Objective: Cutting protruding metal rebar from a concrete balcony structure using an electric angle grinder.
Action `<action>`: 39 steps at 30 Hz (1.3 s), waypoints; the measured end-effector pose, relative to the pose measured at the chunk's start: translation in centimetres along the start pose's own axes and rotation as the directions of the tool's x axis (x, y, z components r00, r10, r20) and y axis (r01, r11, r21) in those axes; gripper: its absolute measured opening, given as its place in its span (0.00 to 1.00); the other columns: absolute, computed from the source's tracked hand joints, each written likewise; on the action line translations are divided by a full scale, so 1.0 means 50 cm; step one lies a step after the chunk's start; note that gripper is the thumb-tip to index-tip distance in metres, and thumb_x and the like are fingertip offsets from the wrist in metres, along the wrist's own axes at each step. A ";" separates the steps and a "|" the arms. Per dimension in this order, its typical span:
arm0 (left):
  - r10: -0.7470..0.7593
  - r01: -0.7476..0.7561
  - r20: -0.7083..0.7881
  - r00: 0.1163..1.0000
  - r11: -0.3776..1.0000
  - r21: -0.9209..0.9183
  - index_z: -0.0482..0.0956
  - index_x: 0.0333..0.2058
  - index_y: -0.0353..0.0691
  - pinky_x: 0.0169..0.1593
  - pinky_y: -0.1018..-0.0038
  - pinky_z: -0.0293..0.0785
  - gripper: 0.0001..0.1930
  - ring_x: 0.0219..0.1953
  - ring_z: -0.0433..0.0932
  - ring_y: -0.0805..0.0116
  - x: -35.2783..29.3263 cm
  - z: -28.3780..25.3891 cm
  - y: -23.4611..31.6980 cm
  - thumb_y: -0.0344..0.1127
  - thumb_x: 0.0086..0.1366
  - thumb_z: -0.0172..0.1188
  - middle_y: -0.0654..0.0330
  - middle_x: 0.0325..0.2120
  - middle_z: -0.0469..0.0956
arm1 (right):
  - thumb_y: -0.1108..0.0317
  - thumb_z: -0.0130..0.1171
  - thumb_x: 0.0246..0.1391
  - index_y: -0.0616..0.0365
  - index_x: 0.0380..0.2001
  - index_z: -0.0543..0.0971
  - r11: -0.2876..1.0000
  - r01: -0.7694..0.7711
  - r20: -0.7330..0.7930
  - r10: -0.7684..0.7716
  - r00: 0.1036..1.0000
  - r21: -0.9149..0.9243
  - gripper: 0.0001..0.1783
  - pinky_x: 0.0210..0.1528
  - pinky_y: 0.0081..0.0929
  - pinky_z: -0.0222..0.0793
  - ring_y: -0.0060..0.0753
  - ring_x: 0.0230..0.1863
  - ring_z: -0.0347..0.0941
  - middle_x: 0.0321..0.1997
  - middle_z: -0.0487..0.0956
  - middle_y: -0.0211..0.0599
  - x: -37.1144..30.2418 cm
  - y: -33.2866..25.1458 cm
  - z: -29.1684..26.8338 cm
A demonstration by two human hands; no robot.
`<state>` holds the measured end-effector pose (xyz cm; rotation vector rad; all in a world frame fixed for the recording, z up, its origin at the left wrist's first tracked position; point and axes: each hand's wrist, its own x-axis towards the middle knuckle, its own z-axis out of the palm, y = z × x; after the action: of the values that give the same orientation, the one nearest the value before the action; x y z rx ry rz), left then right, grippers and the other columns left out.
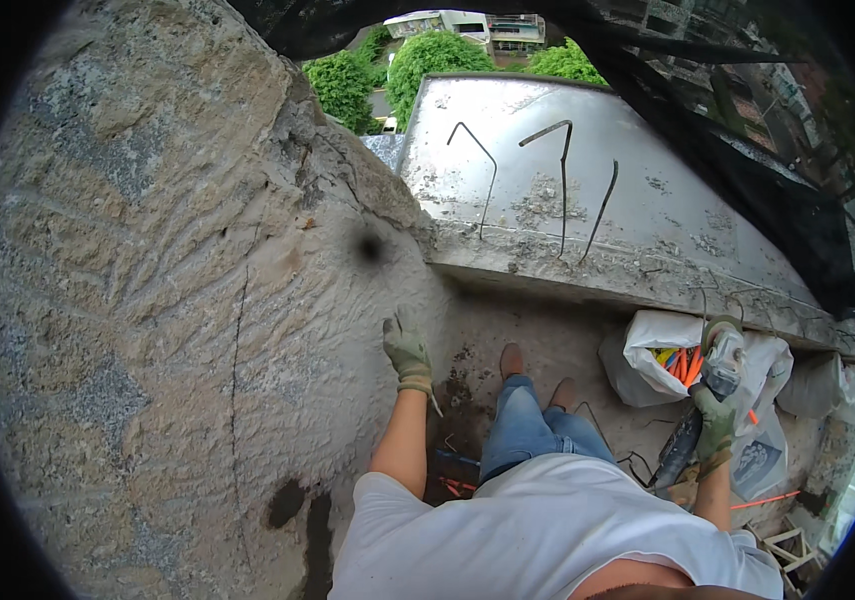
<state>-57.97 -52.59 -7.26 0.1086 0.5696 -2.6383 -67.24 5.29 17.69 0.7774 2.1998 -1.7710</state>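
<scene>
On my right, my right hand (714,425) in a green work glove is closed around an angle grinder (724,362). Its metal head and round disc point away from me, beside a white sack, and the dark body runs back under the glove. My left hand (407,358), gloved the same way, is at the rough concrete wall (187,300) on my left. Its fingers are stretched out, and it seems to rest on the surface. Grooves and a long thin crack mark this wall.
Bent steel bars (564,190) rise from a concrete ledge (537,275) ahead. The white sack (647,350) holds orange and yellow things. Black netting (767,190) hangs at the far right, with trees (437,65) below. Loose wire and an orange strip (765,500) lie low right.
</scene>
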 end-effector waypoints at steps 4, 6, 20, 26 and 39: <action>-0.033 -0.062 -0.153 0.988 0.816 -0.575 0.67 0.63 0.37 0.65 0.70 0.58 0.33 0.63 0.65 0.59 -0.344 0.098 -0.019 0.55 0.69 0.49 0.52 0.64 0.65 | 0.65 0.64 0.47 0.55 0.33 0.77 0.996 0.068 0.049 -0.071 0.996 0.062 0.10 0.25 0.23 0.64 0.21 0.21 0.69 0.22 0.73 0.26 0.028 -0.009 -0.017; 0.050 -0.151 -0.156 0.986 0.651 -0.744 0.70 0.60 0.39 0.61 0.68 0.63 0.30 0.60 0.69 0.57 -0.476 0.082 0.020 0.54 0.68 0.51 0.49 0.59 0.70 | 0.65 0.64 0.47 0.55 0.31 0.78 0.988 0.153 0.160 -0.156 0.975 0.027 0.09 0.25 0.23 0.64 0.20 0.21 0.68 0.22 0.74 0.26 0.054 -0.021 -0.022; 0.651 0.584 -0.457 0.606 -0.754 -0.300 0.83 0.40 0.45 0.43 0.55 0.77 0.17 0.43 0.81 0.45 -1.031 -0.360 -0.094 0.49 0.64 0.53 0.48 0.41 0.82 | 0.65 0.62 0.48 0.62 0.32 0.80 0.911 0.305 0.563 -0.102 0.820 -0.279 0.12 0.32 0.25 0.70 0.26 0.25 0.72 0.25 0.76 0.31 0.008 -0.104 0.070; 0.750 0.883 -0.637 0.175 -0.406 -0.236 0.77 0.39 0.47 0.39 0.62 0.73 0.17 0.43 0.80 0.59 -0.951 -0.380 -0.165 0.50 0.71 0.43 0.52 0.37 0.81 | 0.66 0.63 0.47 0.63 0.38 0.78 0.917 0.307 0.604 -0.097 0.791 -0.254 0.16 0.36 0.26 0.72 0.28 0.30 0.74 0.31 0.77 0.34 0.000 -0.064 0.097; 0.503 0.589 -0.811 0.297 -0.765 -0.259 0.82 0.42 0.47 0.45 0.56 0.74 0.15 0.46 0.79 0.61 -1.179 -0.553 -0.178 0.48 0.65 0.54 0.61 0.43 0.80 | 0.66 0.64 0.47 0.62 0.38 0.79 0.909 0.287 0.705 0.010 0.709 -0.302 0.15 0.40 0.28 0.73 0.29 0.34 0.76 0.34 0.78 0.35 -0.026 -0.060 0.152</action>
<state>-9.08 -10.38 -19.43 -0.9477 1.5690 0.7100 -68.91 -2.72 18.90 -0.1658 1.9763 -1.2786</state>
